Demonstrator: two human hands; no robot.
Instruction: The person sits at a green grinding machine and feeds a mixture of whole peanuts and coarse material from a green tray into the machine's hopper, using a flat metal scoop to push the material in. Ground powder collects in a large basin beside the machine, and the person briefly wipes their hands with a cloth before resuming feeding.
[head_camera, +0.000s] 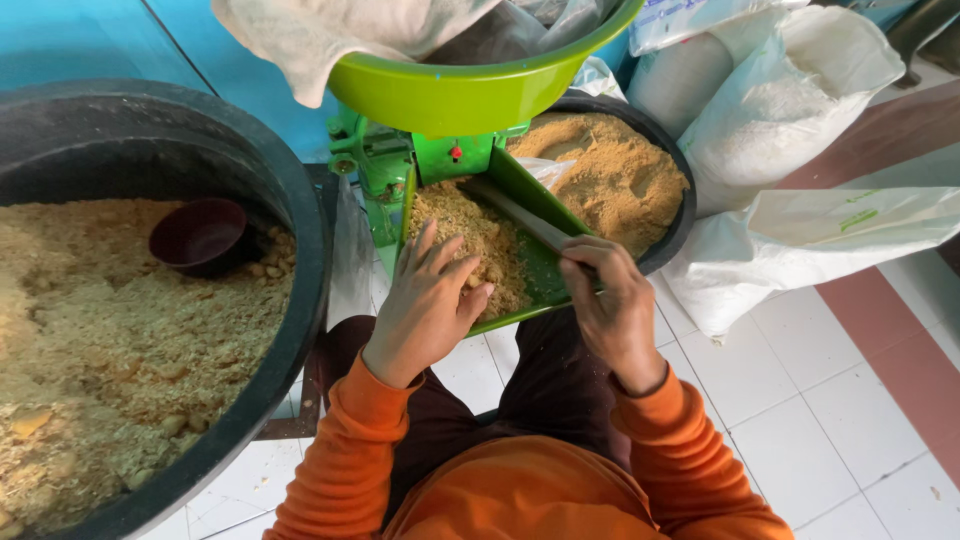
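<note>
Tubs flanking tray, sacks right

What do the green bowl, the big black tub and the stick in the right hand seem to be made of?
Green bowl: glossy plastic, by its smooth sheen. Black tub: matte, probably plastic or rubber. Stick in the right hand: pale, flat, likely wood.

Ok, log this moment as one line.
left hand: on crumbly meal in green chute tray | right hand: gripping flat scraper | black tub: behind
</note>
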